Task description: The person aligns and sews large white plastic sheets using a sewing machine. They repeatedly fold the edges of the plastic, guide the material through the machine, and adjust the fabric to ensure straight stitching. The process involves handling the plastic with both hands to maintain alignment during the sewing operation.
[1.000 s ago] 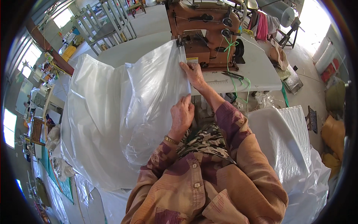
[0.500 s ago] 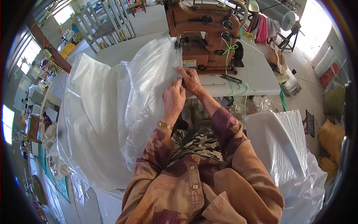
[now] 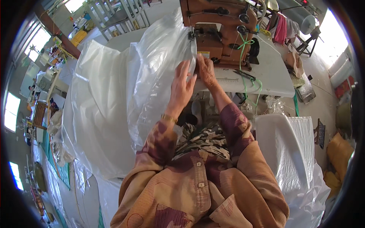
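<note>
A brown sewing machine (image 3: 222, 41) stands on a pale table, its needle area (image 3: 191, 36) at the right edge of a translucent white plastic sheet (image 3: 154, 79). The sheet spreads over the table's left side in loose folds. My left hand (image 3: 181, 89) lies along the sheet near its right edge, fingers stretched out and thumb apart. Just right of it, my right hand (image 3: 205, 72) is closed at the sheet's edge, in front of the machine; the fingertips are partly hidden. Dark thread snips (image 3: 245, 75) and a green cord (image 3: 254, 93) lie on the table to the right.
Folded white sheets (image 3: 283, 146) are stacked at my right side. The pale tabletop (image 3: 272, 81) has a printed ruler scale (image 3: 227, 80). A grey chair (image 3: 118, 19) stands beyond the table, and a large roll on a stand (image 3: 304, 24) sits at the far right.
My left hand has opened out, its fingers lifting apart from my right hand. The view has shifted, so the machine and table appear farther right and higher.
</note>
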`<state>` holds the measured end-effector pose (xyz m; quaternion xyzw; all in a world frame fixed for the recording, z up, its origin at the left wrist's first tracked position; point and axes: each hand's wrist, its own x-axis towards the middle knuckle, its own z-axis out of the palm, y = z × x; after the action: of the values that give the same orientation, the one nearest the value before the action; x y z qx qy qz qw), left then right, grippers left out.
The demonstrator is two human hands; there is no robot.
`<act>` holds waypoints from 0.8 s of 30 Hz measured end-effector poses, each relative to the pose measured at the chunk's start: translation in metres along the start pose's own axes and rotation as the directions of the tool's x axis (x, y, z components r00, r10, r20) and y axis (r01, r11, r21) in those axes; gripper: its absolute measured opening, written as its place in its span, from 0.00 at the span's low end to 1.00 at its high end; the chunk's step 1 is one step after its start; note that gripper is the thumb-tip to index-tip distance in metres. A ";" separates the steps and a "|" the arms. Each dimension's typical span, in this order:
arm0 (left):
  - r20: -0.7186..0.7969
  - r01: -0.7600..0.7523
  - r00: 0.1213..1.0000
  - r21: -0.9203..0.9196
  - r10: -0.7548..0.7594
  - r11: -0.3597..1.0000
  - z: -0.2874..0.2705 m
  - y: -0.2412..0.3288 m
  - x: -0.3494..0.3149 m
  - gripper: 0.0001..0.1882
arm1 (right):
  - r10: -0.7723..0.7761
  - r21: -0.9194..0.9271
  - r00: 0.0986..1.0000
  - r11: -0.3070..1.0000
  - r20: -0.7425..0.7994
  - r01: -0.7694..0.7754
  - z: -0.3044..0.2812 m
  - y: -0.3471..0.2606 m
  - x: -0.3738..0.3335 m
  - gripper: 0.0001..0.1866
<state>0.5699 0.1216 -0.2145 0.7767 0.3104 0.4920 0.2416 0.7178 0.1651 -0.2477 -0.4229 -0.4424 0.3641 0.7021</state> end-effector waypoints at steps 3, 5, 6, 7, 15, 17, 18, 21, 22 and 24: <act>0.001 -0.149 0.988 0.296 0.155 0.943 -0.037 0.006 -0.086 0.30 | -0.048 -0.030 0.996 0.998 0.069 0.050 -0.001 0.002 -0.008 0.27; -0.011 -0.021 1.000 0.344 0.026 0.939 -0.061 0.005 -0.151 0.29 | -0.175 -0.186 0.978 0.963 0.113 0.194 -0.006 0.005 -0.016 0.27; -0.039 0.012 0.999 0.431 0.005 0.902 -0.074 0.001 -0.185 0.31 | -0.066 -0.337 0.988 0.935 0.137 0.109 -0.002 -0.009 -0.031 0.27; -0.063 0.032 0.998 0.503 0.000 0.864 -0.084 -0.005 -0.212 0.32 | 0.023 -0.266 0.991 0.964 0.131 0.013 0.004 -0.008 -0.046 0.27; -0.290 0.368 0.930 0.683 -0.228 0.632 -0.132 -0.014 -0.292 0.52 | 0.422 -0.093 0.903 0.899 -0.072 -0.428 0.058 0.083 -0.176 0.22; -0.425 0.539 0.842 0.671 -0.332 0.510 -0.135 -0.026 -0.295 0.55 | 0.462 -0.148 0.887 0.875 -0.031 -0.461 0.068 0.106 -0.188 0.20; -0.495 0.620 0.784 0.650 -0.374 0.439 -0.137 -0.036 -0.300 0.56 | 0.481 -0.178 0.877 0.862 -0.007 -0.474 0.072 0.114 -0.191 0.19; -0.461 0.616 0.787 0.541 -0.411 0.572 -0.161 -0.076 -0.314 0.58 | 0.640 -0.366 0.760 0.737 0.110 -0.568 0.082 0.112 -0.190 0.18; -0.474 0.652 0.758 0.576 -0.449 0.492 -0.163 -0.078 -0.312 0.58 | 0.613 -0.407 0.784 0.743 0.097 -0.531 0.085 0.113 -0.189 0.21; -0.506 0.703 0.691 0.636 -0.516 0.318 -0.169 -0.082 -0.300 0.58 | 0.554 -0.485 0.829 0.747 0.075 -0.455 0.093 0.117 -0.188 0.26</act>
<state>0.2982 -0.0258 -0.3873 0.5633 0.7880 0.2484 0.0028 0.5507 0.0680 -0.3904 -0.6348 -0.4550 0.4729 0.4078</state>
